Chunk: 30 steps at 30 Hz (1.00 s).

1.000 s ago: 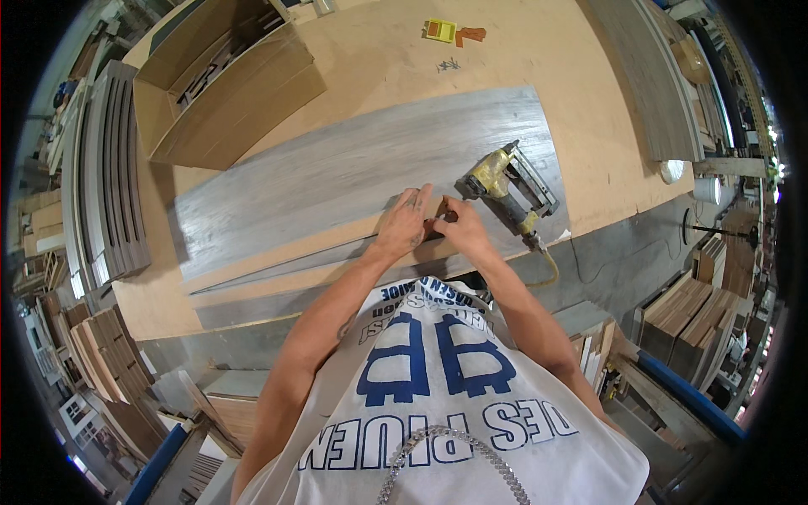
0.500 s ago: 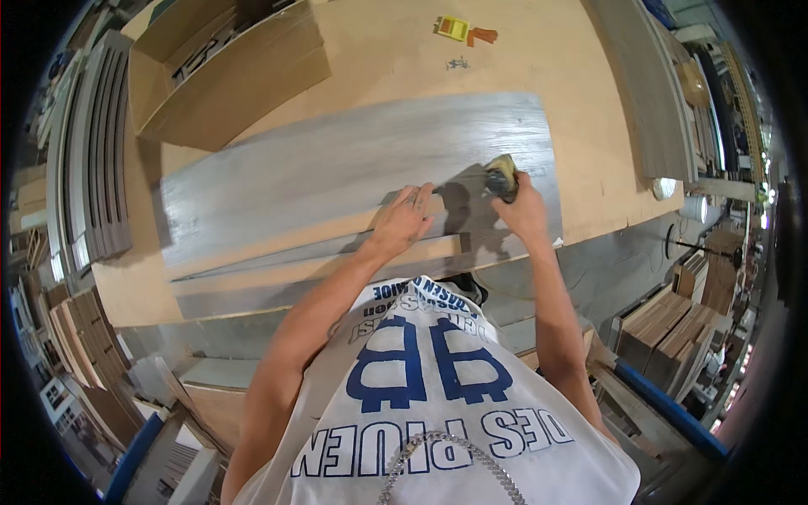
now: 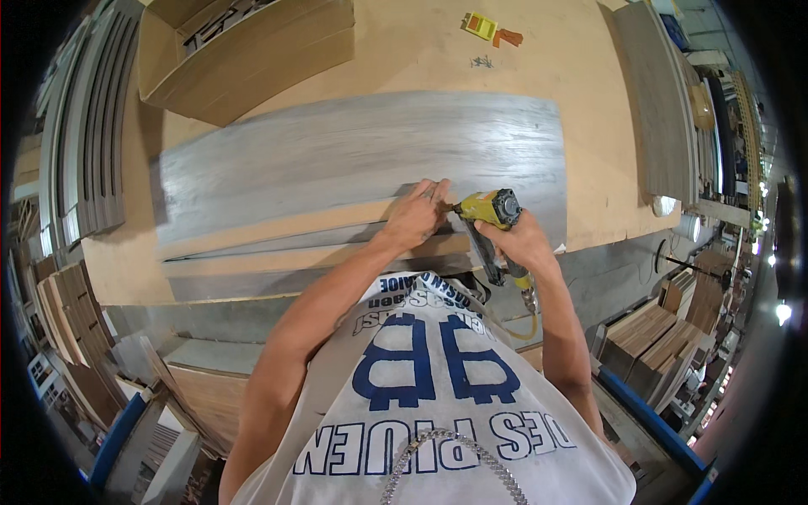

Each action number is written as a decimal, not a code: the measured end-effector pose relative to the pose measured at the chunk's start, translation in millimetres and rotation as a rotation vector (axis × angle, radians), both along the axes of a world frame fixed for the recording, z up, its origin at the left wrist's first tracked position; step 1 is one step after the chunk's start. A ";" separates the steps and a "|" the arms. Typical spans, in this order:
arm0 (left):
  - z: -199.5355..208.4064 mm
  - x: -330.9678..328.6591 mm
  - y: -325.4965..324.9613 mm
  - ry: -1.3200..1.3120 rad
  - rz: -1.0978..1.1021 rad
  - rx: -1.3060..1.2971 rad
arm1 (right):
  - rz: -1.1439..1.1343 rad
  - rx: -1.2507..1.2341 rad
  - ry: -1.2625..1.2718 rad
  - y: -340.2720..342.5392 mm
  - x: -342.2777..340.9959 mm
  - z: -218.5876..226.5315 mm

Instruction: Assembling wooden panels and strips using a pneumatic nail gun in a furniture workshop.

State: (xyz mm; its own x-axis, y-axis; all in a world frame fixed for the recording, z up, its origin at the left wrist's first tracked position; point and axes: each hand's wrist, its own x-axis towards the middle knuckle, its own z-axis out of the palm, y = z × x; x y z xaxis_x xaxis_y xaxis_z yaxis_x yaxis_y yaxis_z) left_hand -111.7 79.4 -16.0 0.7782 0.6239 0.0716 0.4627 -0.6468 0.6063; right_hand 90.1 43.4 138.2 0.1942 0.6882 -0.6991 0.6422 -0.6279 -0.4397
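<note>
Nail gun (image 3: pixel 491 210) is sitting gripped in the right hand (image 3: pixel 523 241) over the right end of the grey panel (image 3: pixel 362 143), its nose (image 3: pixel 457 208) pointing toward the left hand (image 3: pixel 418 216), which is lying over the narrow strip (image 3: pixel 311 238), grasp undeterminable; sound practice would be holding work steady while keeping fingers clear.
</note>
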 end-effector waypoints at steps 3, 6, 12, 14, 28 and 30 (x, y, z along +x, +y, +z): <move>3.4 -0.2 -1.5 -0.058 0.059 -0.050 | -0.033 0.017 0.061 -0.5 -3.7 2.1; 7.8 -1.5 0.1 0.001 0.029 -0.012 | -0.069 0.064 0.101 -2.0 -3.6 -1.6; 9.7 -0.4 -0.9 -0.082 0.077 -0.046 | -0.057 0.018 0.077 -0.5 -3.0 -1.6; 9.8 0.4 -1.7 -0.096 0.088 -0.053 | -0.036 0.019 0.063 1.7 -5.1 2.9; 15.3 0.9 -2.4 -0.074 0.127 -0.055 | -0.065 0.089 0.110 14.4 -3.9 -0.3; 14.2 0.2 -1.8 -0.067 0.161 -0.096 | -0.033 0.053 0.049 17.8 -8.1 1.0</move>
State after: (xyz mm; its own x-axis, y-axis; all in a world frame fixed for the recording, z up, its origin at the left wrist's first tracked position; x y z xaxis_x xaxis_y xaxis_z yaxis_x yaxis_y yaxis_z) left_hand -111.5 77.6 -1.8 0.6634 0.7463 0.0538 0.5120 -0.5052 0.6947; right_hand 82.1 61.1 139.1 0.1837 0.7181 -0.6713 0.5983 -0.6235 -0.5033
